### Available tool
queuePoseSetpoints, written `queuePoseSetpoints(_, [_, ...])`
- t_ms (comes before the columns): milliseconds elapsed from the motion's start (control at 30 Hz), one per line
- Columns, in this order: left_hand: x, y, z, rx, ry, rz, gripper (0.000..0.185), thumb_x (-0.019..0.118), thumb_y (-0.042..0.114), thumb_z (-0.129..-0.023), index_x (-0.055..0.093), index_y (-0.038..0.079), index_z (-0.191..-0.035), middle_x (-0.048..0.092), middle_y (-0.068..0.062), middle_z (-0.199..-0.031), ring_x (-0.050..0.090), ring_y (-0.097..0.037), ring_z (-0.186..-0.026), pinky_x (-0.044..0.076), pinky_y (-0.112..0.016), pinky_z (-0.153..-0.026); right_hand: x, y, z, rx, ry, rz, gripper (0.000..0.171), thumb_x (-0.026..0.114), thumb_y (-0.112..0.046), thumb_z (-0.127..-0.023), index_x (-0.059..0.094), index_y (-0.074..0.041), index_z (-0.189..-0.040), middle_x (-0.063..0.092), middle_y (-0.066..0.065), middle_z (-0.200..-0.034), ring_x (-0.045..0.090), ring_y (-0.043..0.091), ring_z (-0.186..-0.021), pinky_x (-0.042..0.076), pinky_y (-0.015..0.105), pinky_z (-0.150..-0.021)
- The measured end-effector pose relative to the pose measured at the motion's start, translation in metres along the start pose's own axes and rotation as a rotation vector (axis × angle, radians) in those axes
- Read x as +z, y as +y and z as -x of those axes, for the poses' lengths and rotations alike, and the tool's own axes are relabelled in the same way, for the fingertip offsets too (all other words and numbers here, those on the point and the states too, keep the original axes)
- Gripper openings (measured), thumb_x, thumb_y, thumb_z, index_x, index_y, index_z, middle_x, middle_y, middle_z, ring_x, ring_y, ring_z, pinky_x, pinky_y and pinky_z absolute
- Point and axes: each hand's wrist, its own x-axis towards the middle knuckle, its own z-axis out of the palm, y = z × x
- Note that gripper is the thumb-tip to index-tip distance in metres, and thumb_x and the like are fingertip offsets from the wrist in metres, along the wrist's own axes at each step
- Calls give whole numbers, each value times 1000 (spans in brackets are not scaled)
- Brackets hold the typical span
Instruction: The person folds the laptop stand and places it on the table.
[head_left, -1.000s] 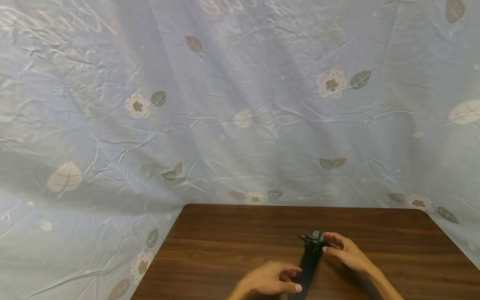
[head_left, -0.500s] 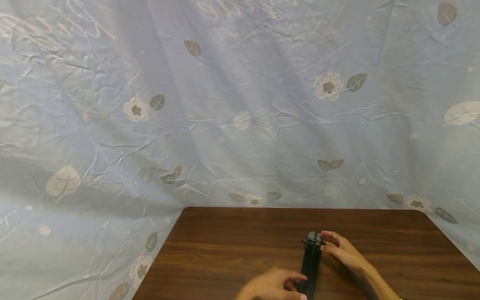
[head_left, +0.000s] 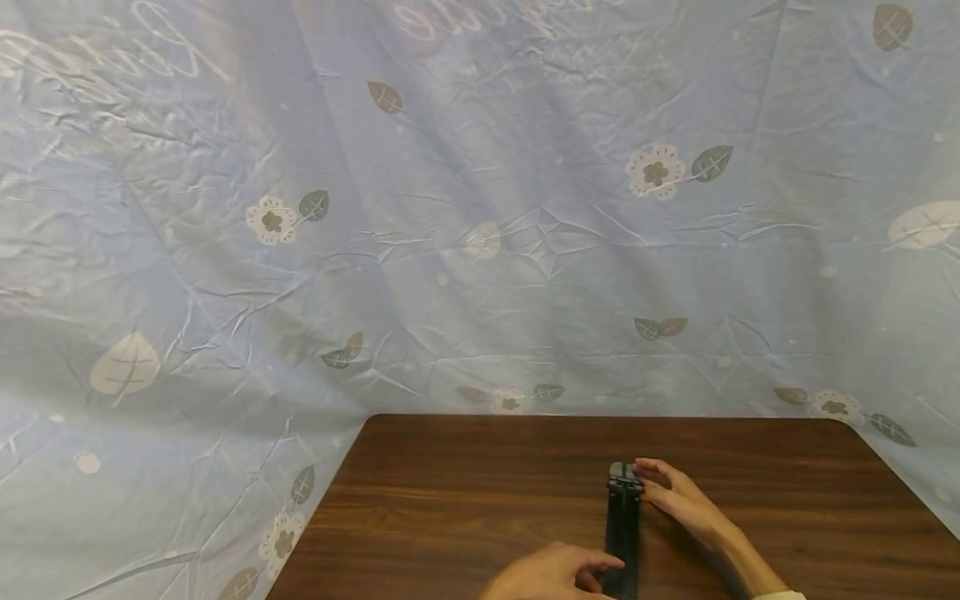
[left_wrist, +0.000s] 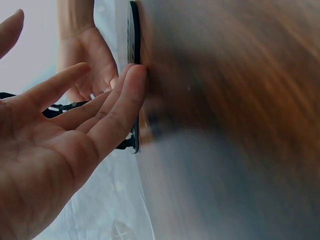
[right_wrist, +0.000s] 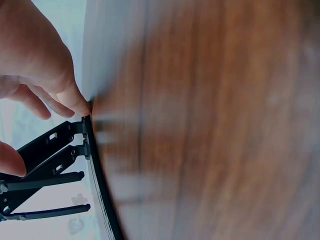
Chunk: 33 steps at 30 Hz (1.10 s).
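A black folding stand point(head_left: 622, 529) lies lengthwise on the table, its hinged end pointing away from me. In the right wrist view its slotted arms point(right_wrist: 47, 150) rise at a slant from a thin flat base point(right_wrist: 100, 175). My left hand point(head_left: 558, 571) is at the near left side of the stand; in the left wrist view its fingers point(left_wrist: 117, 110) are stretched out beside the base. My right hand point(head_left: 686, 504) touches the far right end, fingertips down at the base, thumb point(right_wrist: 10, 160) beside an arm. My left hand's lower part is cut off in the head view.
The brown wood-grain table point(head_left: 450, 500) has rounded far corners. Behind it and at its sides hangs a pale blue cloth point(head_left: 480, 317) printed with leaves and flowers.
The stand has turned from a slant to nearly straight away from me. My left hand has moved right and nearer, and my right hand slightly left with the far end.
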Motion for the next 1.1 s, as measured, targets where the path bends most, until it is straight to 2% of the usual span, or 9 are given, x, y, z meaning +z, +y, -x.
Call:
queuePoseSetpoints(100, [-1, 1, -2, 3, -24, -6, 48, 66, 22, -108, 58, 18, -155, 79, -2, -127, 72, 1, -105, 59, -19, -87, 0, 0, -2, -16, -41, -37, 69, 56, -25, -112, 24, 10, -163, 30, 38, -168, 33, 55, -155, 50, 50, -119])
queuePoseSetpoints(200, [-1, 0, -4, 10, -51, -39, 49, 63, 24, -110, 54, 18, -159, 78, -2, -130, 71, 2, -108, 58, -18, -88, 0, 0, -3, -16, -71, -70, 68, 50, -23, -115, 19, 12, -163, 26, 40, -168, 28, 58, -157, 46, 56, -123])
queuePoseSetpoints(300, [-1, 1, -4, 8, -54, -39, 50, 62, 25, -111, 53, 19, -159, 77, -3, -133, 71, 1, -109, 59, -19, -88, 0, -1, -4, 2, -69, -90, 68, 50, -25, -115, 19, 11, -164, 25, 39, -169, 25, 57, -158, 40, 62, -125])
queuePoseSetpoints(433, [-1, 4, -3, 25, -39, -17, 49, 63, 22, -109, 56, 17, -157, 75, -7, -137, 73, -1, -109, 59, -19, -88, 0, -1, -4, 6, -65, -88, 69, 52, -26, -114, 20, 11, -164, 25, 37, -170, 26, 55, -159, 39, 61, -126])
queuePoseSetpoints(567, [-2, 3, -2, 56, -30, -27, 48, 62, 20, -109, 56, 13, -157, 76, -11, -135, 73, -1, -109, 58, -17, -89, -1, 0, -1, -8, -69, -79, 70, 56, -25, -112, 24, 12, -162, 26, 39, -169, 27, 56, -158, 44, 54, -124])
queuePoseSetpoints(700, [-2, -1, -1, 52, -29, -21, 49, 62, 23, -109, 55, 12, -157, 71, -8, -144, 72, 1, -110, 58, -17, -90, -1, 0, 3, -2, -73, -74, 72, 61, -25, -109, 27, 10, -162, 28, 38, -169, 30, 55, -157, 50, 43, -120])
queuePoseSetpoints(767, [-2, -2, -1, 43, -29, -11, 50, 62, 24, -109, 55, 13, -157, 69, -6, -147, 71, 1, -111, 58, -18, -91, -1, -1, 4, 2, -74, -79, 72, 62, -25, -109, 28, 9, -162, 28, 38, -169, 31, 55, -157, 51, 41, -120])
queuePoseSetpoints(1000, [-1, 0, -1, 50, -20, -21, 50, 63, 25, -108, 56, 15, -156, 75, -4, -136, 72, 3, -107, 58, -18, -90, -2, -2, 3, -6, -90, -62, 70, 59, -18, -108, 26, 9, -163, 27, 38, -169, 29, 57, -157, 44, 58, -123])
queuePoseSetpoints(1100, [1, 1, -3, 56, -24, -21, 50, 63, 24, -108, 56, 14, -156, 77, -4, -132, 72, 3, -107, 58, -17, -89, -1, -1, 3, -1, -86, -64, 70, 58, -15, -106, 25, 9, -163, 28, 38, -169, 29, 58, -156, 43, 60, -123])
